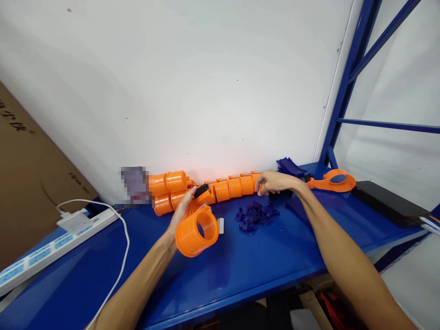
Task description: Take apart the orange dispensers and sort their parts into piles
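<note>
My left hand [183, 208] is closed around an orange plastic part [194, 236] with a wide hollow cylinder facing me. A black piece [201, 190] sticks out at its upper end, above my fingers. My right hand [273, 181] reaches to the right end of a row of orange cylindrical parts [235, 187], fingers curled downward. Whether something sits between those fingertips is hidden. Just below it lies a pile of small dark blue plastic pieces [255, 215]. Larger orange cylinders [168, 183] are stacked to the left, behind my left hand.
Dark blue curved plates [291, 167] and another orange part [332, 181] lie at the back right, near a long black box [388, 201]. A white power strip [58, 245] and cable [127, 238] run along the left. A small white block [221, 225] rests on the blue table [247, 270].
</note>
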Action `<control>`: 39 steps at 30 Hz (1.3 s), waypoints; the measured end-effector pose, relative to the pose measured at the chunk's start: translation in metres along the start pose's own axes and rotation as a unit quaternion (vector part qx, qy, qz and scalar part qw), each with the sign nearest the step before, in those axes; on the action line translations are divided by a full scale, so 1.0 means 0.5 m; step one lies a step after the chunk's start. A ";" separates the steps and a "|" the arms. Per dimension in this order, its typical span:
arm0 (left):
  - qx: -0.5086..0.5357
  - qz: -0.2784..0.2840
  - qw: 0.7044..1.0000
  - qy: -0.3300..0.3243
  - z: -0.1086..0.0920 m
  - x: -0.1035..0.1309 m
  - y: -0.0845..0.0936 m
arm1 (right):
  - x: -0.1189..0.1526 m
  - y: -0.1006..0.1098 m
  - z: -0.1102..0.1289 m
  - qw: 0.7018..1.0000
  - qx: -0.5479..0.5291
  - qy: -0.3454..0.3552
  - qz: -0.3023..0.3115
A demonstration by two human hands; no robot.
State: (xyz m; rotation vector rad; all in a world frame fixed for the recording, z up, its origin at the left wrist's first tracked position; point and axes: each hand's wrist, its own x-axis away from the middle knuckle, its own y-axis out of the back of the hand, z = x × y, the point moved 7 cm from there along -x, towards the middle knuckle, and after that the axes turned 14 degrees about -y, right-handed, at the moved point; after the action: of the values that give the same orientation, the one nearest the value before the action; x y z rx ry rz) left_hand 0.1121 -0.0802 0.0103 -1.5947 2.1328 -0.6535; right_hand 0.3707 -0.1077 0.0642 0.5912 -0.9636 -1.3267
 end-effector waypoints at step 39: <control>-0.046 -0.007 0.997 -0.059 -0.005 -0.003 0.002 | 0.083 0.168 -0.207 0.864 0.084 -0.355 -0.348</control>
State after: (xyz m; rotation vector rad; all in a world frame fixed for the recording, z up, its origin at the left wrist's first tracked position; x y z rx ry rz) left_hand 0.1100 -0.0781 0.0118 -1.6554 2.0948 -0.4599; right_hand 0.5013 -0.1488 0.0914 0.6162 -1.5603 -2.2129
